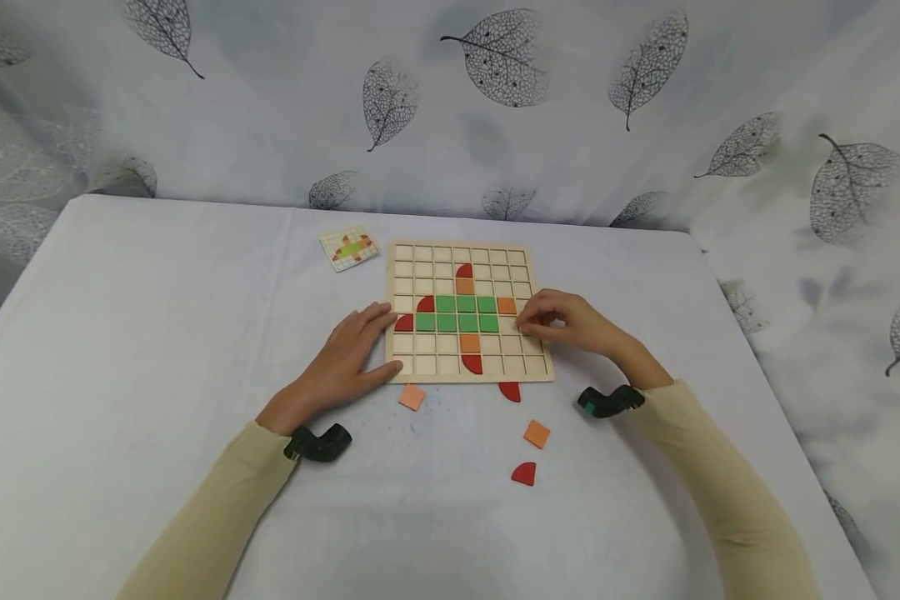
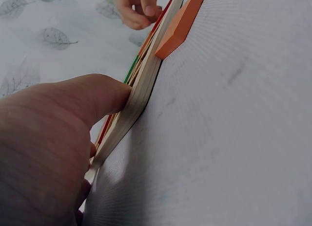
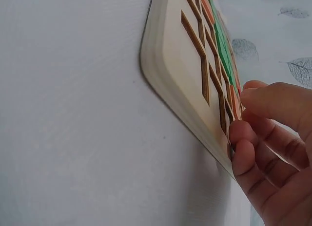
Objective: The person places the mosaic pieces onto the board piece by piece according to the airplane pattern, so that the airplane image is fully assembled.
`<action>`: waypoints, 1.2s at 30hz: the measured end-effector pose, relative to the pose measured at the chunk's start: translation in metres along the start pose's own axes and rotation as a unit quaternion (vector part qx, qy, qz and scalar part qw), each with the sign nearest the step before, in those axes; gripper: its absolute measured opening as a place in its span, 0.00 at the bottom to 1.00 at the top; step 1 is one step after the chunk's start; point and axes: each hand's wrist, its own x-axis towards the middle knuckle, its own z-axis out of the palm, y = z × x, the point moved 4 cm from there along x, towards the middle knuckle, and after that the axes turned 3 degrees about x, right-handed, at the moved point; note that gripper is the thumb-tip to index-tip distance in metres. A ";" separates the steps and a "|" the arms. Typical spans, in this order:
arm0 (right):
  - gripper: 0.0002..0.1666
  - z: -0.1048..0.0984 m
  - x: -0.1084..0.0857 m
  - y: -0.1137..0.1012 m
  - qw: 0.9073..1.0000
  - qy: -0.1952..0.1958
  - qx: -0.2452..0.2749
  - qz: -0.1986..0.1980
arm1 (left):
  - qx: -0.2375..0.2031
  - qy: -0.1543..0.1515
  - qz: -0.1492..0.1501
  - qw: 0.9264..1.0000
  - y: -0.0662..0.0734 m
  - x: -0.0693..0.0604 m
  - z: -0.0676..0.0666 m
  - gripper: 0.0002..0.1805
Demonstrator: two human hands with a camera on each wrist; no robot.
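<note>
A wooden grid board (image 1: 427, 367) lies on the cloth, with green squares (image 1: 467, 304), orange squares (image 1: 469, 342) and red quarter-circles (image 1: 472, 363) set in some cells. My left hand (image 1: 351, 357) rests at its left edge, fingers extended, thumb (image 2: 109, 95) on the near-left corner. At the right edge is my right hand (image 1: 570, 321), fingers curled and fingertips over the side cells beside an orange square (image 1: 506, 306). In the right wrist view, the right hand (image 3: 278, 143) touches the board (image 3: 180, 84); whether a small piece sits between its fingertips is hidden.
A small pattern card (image 1: 350, 247) lies beyond the board's left corner. Loose on the near side are an orange square (image 1: 412, 397), another orange tile (image 1: 537, 433), a red quarter-circle (image 1: 510, 391) at the board's edge and another red piece (image 1: 524, 473).
</note>
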 end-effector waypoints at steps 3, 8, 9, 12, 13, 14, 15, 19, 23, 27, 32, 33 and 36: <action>0.09 0.000 -0.004 0.001 1.000 0.005 0.013 0.002 | -0.002 -0.001 0.001 1.000 0.000 0.000 0.000 0.39; 0.10 0.001 -0.011 -0.002 0.999 -0.008 0.037 0.008 | -0.004 -0.003 0.001 1.000 0.001 -0.001 -0.001 0.39; 0.10 0.002 -0.013 -0.003 0.999 -0.012 0.042 0.008 | -0.004 -0.005 0.000 1.000 0.001 -0.001 -0.001 0.39; 0.10 0.004 -0.018 -0.006 0.998 -0.026 0.055 0.001 | 0.000 -0.007 -0.002 1.000 0.001 -0.001 0.000 0.39; 0.10 0.005 -0.019 -0.007 0.998 -0.030 0.059 -0.003 | 0.000 -0.008 -0.002 1.000 0.000 -0.001 0.000 0.39; 0.10 0.005 -0.020 -0.008 0.998 -0.034 0.061 -0.006 | 0.000 -0.008 -0.003 1.000 0.000 -0.001 0.000 0.39; 0.10 0.006 -0.021 -0.009 0.997 -0.038 0.063 -0.009 | 0.000 -0.009 -0.004 1.000 0.000 0.000 0.000 0.39; 0.11 0.010 -0.025 -0.014 0.997 -0.046 0.065 -0.014 | 0.000 -0.009 -0.005 1.000 0.000 0.000 -0.001 0.39; 0.10 0.013 -0.029 -0.020 0.996 -0.053 0.065 -0.014 | 0.001 -0.008 -0.004 1.000 0.000 0.000 0.000 0.39; 0.09 0.017 -0.035 -0.025 0.995 -0.065 0.072 -0.017 | 0.000 -0.003 -0.001 1.000 0.000 0.000 -0.001 0.39; 0.10 0.023 -0.042 -0.030 0.991 -0.092 0.088 -0.031 | 0.000 0.005 0.003 1.000 0.000 0.000 -0.001 0.39; 0.10 0.024 -0.043 -0.031 0.990 -0.100 0.093 -0.034 | 0.000 0.005 0.004 1.000 0.000 0.000 -0.001 0.39; 0.10 0.028 -0.048 -0.032 0.986 -0.123 0.110 -0.033 | -0.001 0.002 0.003 1.000 0.000 0.001 -0.001 0.39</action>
